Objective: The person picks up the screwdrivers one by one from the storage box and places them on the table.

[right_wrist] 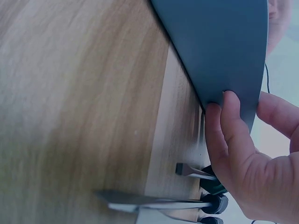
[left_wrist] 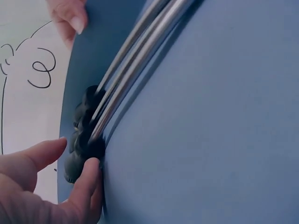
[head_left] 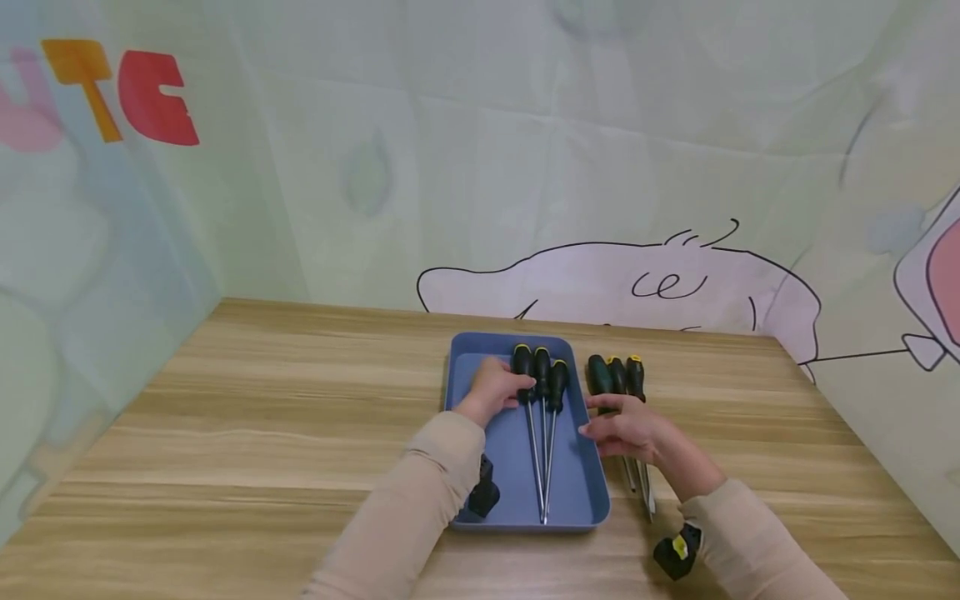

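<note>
Three screwdrivers (head_left: pixel 542 375) with dark handles and long steel shafts lie side by side in a blue tray (head_left: pixel 495 492), handles toward its far end. My left hand (head_left: pixel 495 387) reaches into the tray at the leftmost handle. In the left wrist view, its fingers (left_wrist: pixel 88 179) touch the dark handle, while the thumb stands apart. At the tray's right wall, my right hand (head_left: pixel 626 429) pinches the side: the thumb laps over the rim, and two fingers (right_wrist: pixel 233 112) press the outer face in the right wrist view.
Three more screwdrivers (head_left: pixel 635 379) lie on the wooden table (head_left: pixel 300 417) right of the tray, partly hidden by my right hand. Their flat tips (right_wrist: pixel 187 169) show in the right wrist view. A printed cloth backdrop (head_left: pixel 300 167) rises behind the table.
</note>
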`<state>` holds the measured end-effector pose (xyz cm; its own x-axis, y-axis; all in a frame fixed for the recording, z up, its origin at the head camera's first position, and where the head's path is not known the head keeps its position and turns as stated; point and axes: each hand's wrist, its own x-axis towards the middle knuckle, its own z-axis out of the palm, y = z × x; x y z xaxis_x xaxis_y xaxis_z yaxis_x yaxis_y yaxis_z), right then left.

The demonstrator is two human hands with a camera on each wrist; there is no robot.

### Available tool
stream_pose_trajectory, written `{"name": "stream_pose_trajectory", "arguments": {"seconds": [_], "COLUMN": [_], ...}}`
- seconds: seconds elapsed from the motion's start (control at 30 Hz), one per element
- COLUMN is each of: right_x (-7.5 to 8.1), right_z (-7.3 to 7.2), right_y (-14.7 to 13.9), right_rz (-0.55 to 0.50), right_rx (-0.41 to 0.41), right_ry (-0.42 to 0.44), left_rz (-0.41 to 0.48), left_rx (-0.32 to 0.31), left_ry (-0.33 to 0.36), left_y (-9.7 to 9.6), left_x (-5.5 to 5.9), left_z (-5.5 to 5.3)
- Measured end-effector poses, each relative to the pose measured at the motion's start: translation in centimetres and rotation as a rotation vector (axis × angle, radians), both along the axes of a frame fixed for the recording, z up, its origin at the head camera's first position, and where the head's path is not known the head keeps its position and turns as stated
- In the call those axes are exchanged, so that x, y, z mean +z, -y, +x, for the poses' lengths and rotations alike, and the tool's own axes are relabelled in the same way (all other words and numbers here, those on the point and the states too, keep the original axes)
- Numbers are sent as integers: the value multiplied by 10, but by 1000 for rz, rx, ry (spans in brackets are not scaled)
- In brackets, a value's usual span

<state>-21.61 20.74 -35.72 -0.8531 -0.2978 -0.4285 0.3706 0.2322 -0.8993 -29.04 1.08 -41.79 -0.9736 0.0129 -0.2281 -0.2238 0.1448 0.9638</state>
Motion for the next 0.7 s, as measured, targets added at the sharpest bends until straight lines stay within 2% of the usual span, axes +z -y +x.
{"name": "stream_pose_trajectory", "arguments": {"seconds": [0.03,0.1,0.17,0.33,0.47,0.53,0.7], "right_x": [0,0,0,0,-1,-2,-3], "right_z": [0,0,0,-1,-1,-1,-2], "right_y": [0,0,0,0,-1,-1,-1], "right_rz": [1,2,2,2,-6,-9,-21], "right_rx": [1,4,1,-1,2,2,6], "right_ry": [2,6,9,6,2,0,0], "left_rz": [-35,-113,-186,-284,-310,-299,-184], "left_rx": [10,18,12,20,45,50,43], "left_ry": [-9,-75,-129,-160,-168,-160,-104], "left_y": [0,-1,-1,-4,-6,-6,-6], "left_x": [15,32,43,43,41,42,43], "left_z": [12,30,42,42,39,41,40]}}
